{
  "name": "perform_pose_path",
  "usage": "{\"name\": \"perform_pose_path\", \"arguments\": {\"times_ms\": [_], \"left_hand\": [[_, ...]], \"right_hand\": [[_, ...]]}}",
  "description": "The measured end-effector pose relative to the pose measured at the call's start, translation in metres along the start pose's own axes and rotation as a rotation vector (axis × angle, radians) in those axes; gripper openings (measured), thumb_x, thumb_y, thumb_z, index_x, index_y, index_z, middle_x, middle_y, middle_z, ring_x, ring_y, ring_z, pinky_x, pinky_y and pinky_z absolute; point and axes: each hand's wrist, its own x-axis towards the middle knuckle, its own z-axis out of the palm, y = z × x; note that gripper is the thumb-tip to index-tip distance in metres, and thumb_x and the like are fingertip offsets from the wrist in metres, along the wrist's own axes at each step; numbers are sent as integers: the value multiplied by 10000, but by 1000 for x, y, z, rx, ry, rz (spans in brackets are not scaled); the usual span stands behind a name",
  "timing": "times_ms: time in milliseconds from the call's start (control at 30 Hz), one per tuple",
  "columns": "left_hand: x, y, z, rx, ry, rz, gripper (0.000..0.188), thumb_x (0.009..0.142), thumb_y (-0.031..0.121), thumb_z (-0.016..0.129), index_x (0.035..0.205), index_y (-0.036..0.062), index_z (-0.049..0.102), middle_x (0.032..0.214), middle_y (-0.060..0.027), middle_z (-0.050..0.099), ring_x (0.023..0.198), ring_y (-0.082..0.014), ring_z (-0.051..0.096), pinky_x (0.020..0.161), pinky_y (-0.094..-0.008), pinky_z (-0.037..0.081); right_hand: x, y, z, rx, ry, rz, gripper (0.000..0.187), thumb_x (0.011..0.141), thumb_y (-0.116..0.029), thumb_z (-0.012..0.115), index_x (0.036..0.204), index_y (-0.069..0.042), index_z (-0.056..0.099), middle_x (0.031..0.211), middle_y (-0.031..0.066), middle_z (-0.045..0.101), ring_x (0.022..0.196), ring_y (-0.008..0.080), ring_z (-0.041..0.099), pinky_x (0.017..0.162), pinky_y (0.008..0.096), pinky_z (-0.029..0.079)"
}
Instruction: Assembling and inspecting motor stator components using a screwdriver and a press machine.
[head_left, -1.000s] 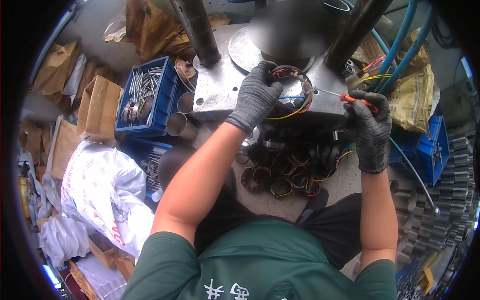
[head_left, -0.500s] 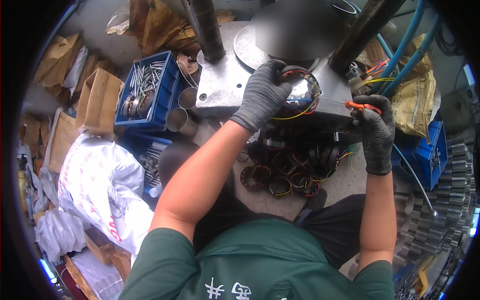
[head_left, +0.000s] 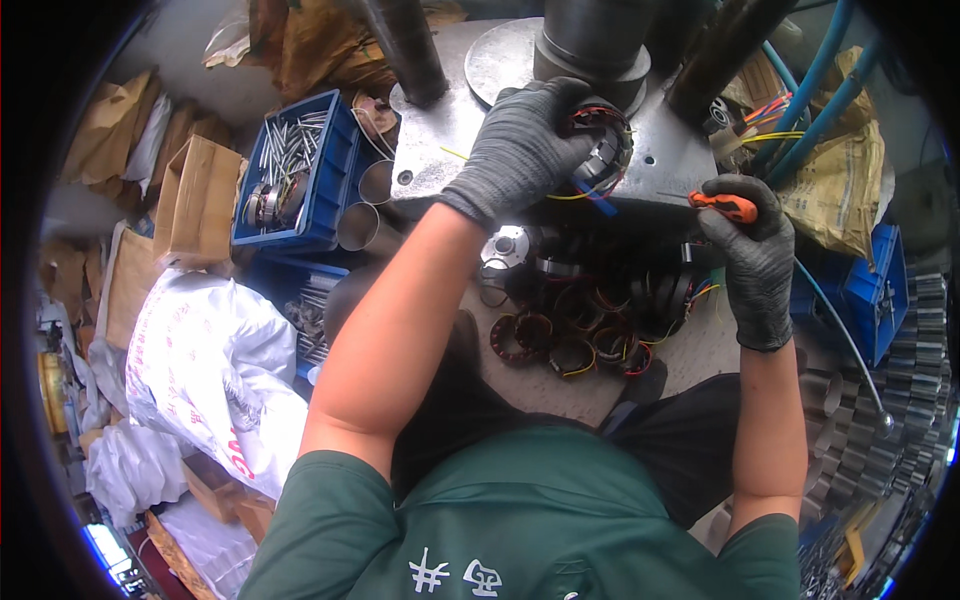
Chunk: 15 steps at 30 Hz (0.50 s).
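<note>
My left hand (head_left: 530,145), in a grey knit glove, grips a ring-shaped motor stator (head_left: 608,158) at the front edge of the press bed. Copper windings line the ring, and red, yellow and blue leads hang from it. Its far left side is hidden by my fingers. To the right, my gloved right hand (head_left: 755,262) is closed round the orange handle of a screwdriver (head_left: 728,206). The screwdriver's thin shaft points left toward the stator, apart from it. Below both hands, several wound stators (head_left: 572,352) lie in a pile on the floor.
A steel press bed (head_left: 440,150) with thick columns (head_left: 405,50) stands ahead. On the left are a blue bin (head_left: 340,160) of metal rods, a cardboard box (head_left: 197,205) and a white sack (head_left: 200,360). On the right are blue hoses (head_left: 820,120), another blue bin (head_left: 865,295) and stacked metal rings (head_left: 880,430).
My left hand has tilted the stator, so its inner metal teeth show more. In my right hand, the screwdriver has turned slightly. The view has shifted a little.
</note>
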Motion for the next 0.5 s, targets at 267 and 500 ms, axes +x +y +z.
{"name": "perform_pose_path", "arguments": {"times_ms": [267,500], "left_hand": [[-28,17,-29,161,-238,-53,818,806,-10,733,1569,110,461,1147,-177,700,1021,-250,696,946,-391,582],[-40,19,-37,184,-218,-149,739,832,71,774,1522,149,520,1067,-161,705,995,-264,694,949,-419,562]], "right_hand": [[-6,2,10,237,-97,278,162,974,-91,721,1126,-53,680,1063,55,713,886,131,715,776,262,604],[-7,23,11,50,-194,118,210,956,-81,735,1153,-34,684,1038,40,713,953,98,668,854,269,568]]}}
